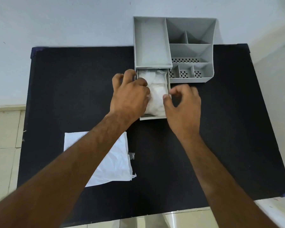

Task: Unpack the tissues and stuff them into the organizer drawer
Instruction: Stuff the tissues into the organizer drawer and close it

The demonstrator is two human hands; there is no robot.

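**Both hands at the pulled-out drawer, tissues packed inside**

The left hand reaches in from the lower left, palm down, its forearm crossing over the white wrapper. Its fingers are spread and bent; the thumb side presses onto the tissues, while the other fingertips hang past the drawer's left wall. It grips nothing closed; it rests on the wad. The right hand comes in from the lower right, fingers curled loosely and apart, the thumb tip touching the right wall of the drawer. Whether it pinches that wall cannot be told.

No brand, label or writing can be read on any item.

The grey organizer stands at the far edge of the black table, against the pale wall. Its drawer is drawn out toward the person and holds the crumpled white tissues, which fill most of it. Above the drawer is a long open tray, bare. To the right are several open compartments, some with perforated floors, all without contents. The wrapper lies flat and wrinkled on the table, near the person's side, well apart from the organizer.
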